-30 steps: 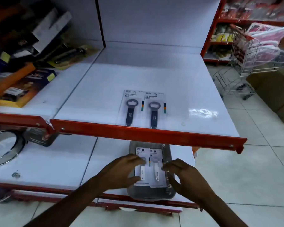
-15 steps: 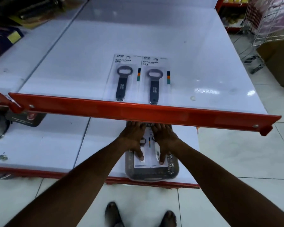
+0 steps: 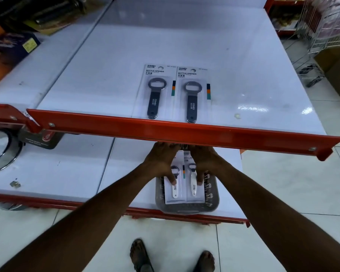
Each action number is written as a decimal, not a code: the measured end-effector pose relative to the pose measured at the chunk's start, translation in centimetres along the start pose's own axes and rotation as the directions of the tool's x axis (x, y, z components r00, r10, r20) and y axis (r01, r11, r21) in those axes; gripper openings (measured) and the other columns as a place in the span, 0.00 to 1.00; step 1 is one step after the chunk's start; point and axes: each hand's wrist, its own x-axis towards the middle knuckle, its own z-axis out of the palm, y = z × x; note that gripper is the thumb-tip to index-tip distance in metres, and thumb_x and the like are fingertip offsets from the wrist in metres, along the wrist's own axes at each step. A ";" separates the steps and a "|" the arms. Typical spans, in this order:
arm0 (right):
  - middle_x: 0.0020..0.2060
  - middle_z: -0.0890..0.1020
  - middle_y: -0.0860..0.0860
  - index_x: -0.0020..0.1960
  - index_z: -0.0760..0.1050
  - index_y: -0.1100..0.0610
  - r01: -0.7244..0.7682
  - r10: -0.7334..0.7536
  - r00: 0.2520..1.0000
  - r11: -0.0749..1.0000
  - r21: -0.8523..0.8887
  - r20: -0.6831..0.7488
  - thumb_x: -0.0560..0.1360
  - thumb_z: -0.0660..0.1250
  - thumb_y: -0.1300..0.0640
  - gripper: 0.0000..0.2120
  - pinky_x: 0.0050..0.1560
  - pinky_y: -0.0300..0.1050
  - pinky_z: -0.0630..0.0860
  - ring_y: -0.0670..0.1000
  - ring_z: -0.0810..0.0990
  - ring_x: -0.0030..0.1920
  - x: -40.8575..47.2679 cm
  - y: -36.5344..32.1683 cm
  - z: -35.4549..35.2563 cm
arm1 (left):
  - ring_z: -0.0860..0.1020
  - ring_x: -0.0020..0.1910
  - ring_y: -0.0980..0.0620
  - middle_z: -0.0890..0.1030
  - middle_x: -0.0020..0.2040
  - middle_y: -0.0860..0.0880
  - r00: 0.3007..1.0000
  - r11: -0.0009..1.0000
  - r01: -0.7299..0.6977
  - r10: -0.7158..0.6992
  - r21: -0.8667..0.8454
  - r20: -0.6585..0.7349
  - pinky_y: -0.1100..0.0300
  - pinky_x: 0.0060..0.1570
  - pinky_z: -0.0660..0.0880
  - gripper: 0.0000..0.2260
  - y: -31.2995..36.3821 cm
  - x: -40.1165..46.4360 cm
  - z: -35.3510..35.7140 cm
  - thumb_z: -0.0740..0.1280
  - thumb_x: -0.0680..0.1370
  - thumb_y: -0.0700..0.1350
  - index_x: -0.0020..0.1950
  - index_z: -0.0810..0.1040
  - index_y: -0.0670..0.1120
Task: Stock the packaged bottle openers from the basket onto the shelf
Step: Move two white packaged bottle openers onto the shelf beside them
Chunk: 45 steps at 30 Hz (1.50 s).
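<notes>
fingers point(image 3: 173, 178) of both hands still grasping white opener packs point(image 3: 185, 190) in basket point(image 3: 211, 203); view closer.

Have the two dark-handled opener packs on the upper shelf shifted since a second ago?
No. Both dark-handled packs lie side by side against the red shelf lip, as before; only the camera moved.

White shelf point(image 3: 106, 79) carries 2 packaged bottle openers point(image 3: 174, 93) side by side

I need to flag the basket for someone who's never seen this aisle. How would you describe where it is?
Find the upper shelf with its red front rail; two dark openers lie on it. On the lower shelf beneath sits the basket, grey, at the front edge, holding white-handled openers under the left hand and right hand.
</notes>
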 end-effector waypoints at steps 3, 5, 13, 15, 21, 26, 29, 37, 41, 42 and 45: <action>0.70 0.72 0.56 0.72 0.63 0.55 0.043 -0.040 0.996 0.998 0.036 -0.075 0.64 0.79 0.59 0.41 0.67 0.54 0.71 0.61 0.72 0.69 -2.7 0.0 -1.2 | 0.76 0.67 0.43 0.74 0.73 0.47 0.990 0.963 0.063 -0.093 -0.261 -0.105 0.48 0.66 0.76 0.43 -0.1 -2.8 -0.1 0.83 0.63 0.47 0.74 0.66 0.52; 0.65 0.77 0.54 0.70 0.62 0.53 0.067 -0.053 0.982 0.995 0.072 -0.180 0.65 0.79 0.58 0.40 0.58 0.50 0.78 0.59 0.79 0.62 -4.8 -0.1 -1.4 | 0.80 0.62 0.41 0.80 0.67 0.46 0.979 0.928 0.070 -0.134 -0.367 -0.152 0.44 0.63 0.78 0.32 0.2 -5.5 -0.2 0.79 0.69 0.44 0.70 0.72 0.51; 0.41 0.83 0.45 0.43 0.76 0.49 0.284 -0.109 0.826 0.928 0.240 -0.554 0.73 0.68 0.68 0.13 0.46 0.39 0.79 0.46 0.81 0.43 -17.3 -3.3 -5.6 | 0.81 0.47 0.66 0.81 0.50 0.69 0.859 0.921 -0.079 -0.131 -0.381 -0.494 0.72 0.48 0.79 0.18 4.8 -16.4 -9.1 0.78 0.71 0.46 0.51 0.73 0.62; 0.40 0.83 0.43 0.43 0.77 0.50 0.374 -0.132 0.752 0.893 0.252 -0.646 0.72 0.69 0.68 0.13 0.43 0.32 0.77 0.43 0.81 0.42 -20.5 -4.7 -8.3 | 0.82 0.47 0.69 0.82 0.44 0.71 0.824 0.884 -0.157 -0.128 -0.441 -0.551 0.72 0.41 0.79 0.20 6.0 -18.6 -12.5 0.80 0.67 0.45 0.46 0.72 0.61; 0.41 0.86 0.45 0.48 0.77 0.51 0.559 -0.023 0.578 0.740 0.375 -0.816 0.73 0.71 0.66 0.11 0.41 0.36 0.81 0.42 0.84 0.41 -24.4 -5.4 -17.0 | 0.87 0.42 0.49 0.89 0.43 0.53 0.748 0.753 -0.362 -0.117 -0.550 -0.653 0.52 0.40 0.85 0.23 8.5 -19.8 -19.8 0.79 0.66 0.40 0.49 0.70 0.57; 0.43 0.86 0.51 0.50 0.78 0.48 0.621 0.100 0.618 0.546 0.563 -0.780 0.76 0.66 0.68 0.15 0.41 0.39 0.83 0.44 0.86 0.40 -21.9 -2.5 -23.1 | 0.85 0.36 0.58 0.88 0.37 0.55 0.732 0.708 -0.450 -0.056 -0.544 -0.679 0.66 0.33 0.79 0.21 9.6 -13.7 -24.0 0.75 0.70 0.31 0.56 0.71 0.48; 0.38 0.82 0.56 0.56 0.78 0.54 0.522 0.142 0.694 0.576 0.629 -0.706 0.77 0.63 0.69 0.14 0.42 0.45 0.82 0.50 0.82 0.39 -18.6 0.6 -25.4 | 0.83 0.34 0.63 0.85 0.41 0.56 0.764 0.736 -0.415 -0.038 -0.535 -0.644 0.66 0.30 0.78 0.19 10.4 -8.5 -25.3 0.75 0.72 0.34 0.58 0.73 0.45; 0.33 0.75 0.55 0.63 0.74 0.64 0.166 0.304 0.792 0.727 0.666 -0.529 0.77 0.63 0.67 0.14 0.33 0.41 0.74 0.50 0.73 0.31 -12.6 5.4 -25.8 | 0.83 0.53 0.41 0.84 0.56 0.39 0.845 0.823 -0.217 -0.111 -0.525 -0.523 0.42 0.55 0.81 0.27 11.5 0.3 -24.5 0.81 0.62 0.48 0.58 0.80 0.42; 0.50 0.80 0.60 0.67 0.72 0.62 0.006 0.237 0.849 0.889 0.458 -0.472 0.76 0.67 0.57 0.21 0.50 0.49 0.76 0.57 0.80 0.49 -11.2 6.5 -24.9 | 0.79 0.62 0.45 0.80 0.62 0.42 0.859 0.945 -0.113 -0.063 -0.308 -0.509 0.63 0.56 0.71 0.26 12.1 1.3 -23.4 0.80 0.69 0.48 0.63 0.79 0.41; 0.57 0.80 0.59 0.68 0.72 0.60 -0.026 0.194 0.850 0.944 0.328 -0.491 0.76 0.68 0.53 0.23 0.58 0.47 0.74 0.57 0.80 0.56 -11.4 6.5 -24.8 | 0.77 0.64 0.45 0.79 0.64 0.43 0.864 0.962 -0.110 -0.032 -0.250 -0.503 0.63 0.58 0.70 0.26 12.0 1.2 -23.2 0.79 0.70 0.50 0.63 0.79 0.42; 0.67 0.77 0.53 0.67 0.74 0.56 0.047 0.056 0.831 0.985 0.169 -0.553 0.74 0.70 0.48 0.24 0.63 0.45 0.72 0.55 0.78 0.62 -12.7 6.1 -24.6 | 0.71 0.69 0.49 0.76 0.68 0.48 0.885 0.993 -0.102 0.059 -0.068 -0.462 0.58 0.64 0.68 0.27 11.8 0.6 -23.6 0.76 0.69 0.59 0.64 0.78 0.49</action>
